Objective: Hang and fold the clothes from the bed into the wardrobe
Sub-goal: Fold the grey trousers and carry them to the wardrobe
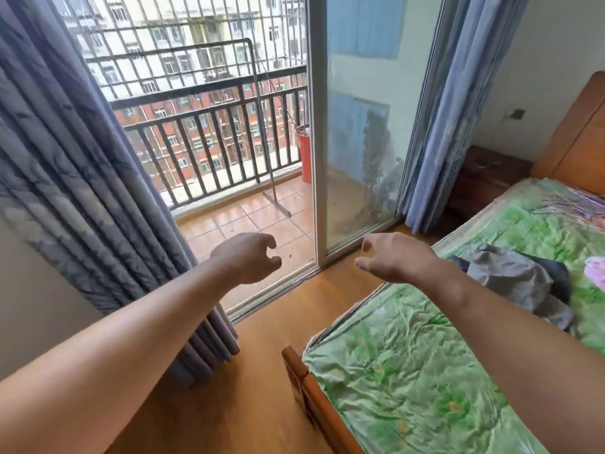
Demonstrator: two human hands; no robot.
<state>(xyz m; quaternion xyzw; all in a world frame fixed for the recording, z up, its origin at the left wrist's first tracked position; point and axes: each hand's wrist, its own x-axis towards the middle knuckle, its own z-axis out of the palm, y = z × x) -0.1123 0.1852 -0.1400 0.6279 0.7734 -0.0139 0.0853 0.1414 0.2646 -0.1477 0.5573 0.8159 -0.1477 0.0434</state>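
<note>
Both my arms reach forward over the wooden floor. My left hand (250, 257) hangs in front of the open balcony door, fingers loosely curled, holding nothing. My right hand (394, 257) hovers near the bed's left edge, also loosely curled and empty. A crumpled grey garment (510, 276) lies on the bed (409, 371), which has a green floral sheet, to the right of my right hand. A dark piece of cloth (561, 273) and a pink item (595, 273) lie beside the garment. No wardrobe is in view.
A grey curtain (82, 191) hangs at the left and a blue curtain (448, 126) at the right of the sliding glass door (360, 126). Beyond is a tiled balcony with a railing (212, 142). A dark nightstand (487, 178) stands by the orange headboard (576, 136).
</note>
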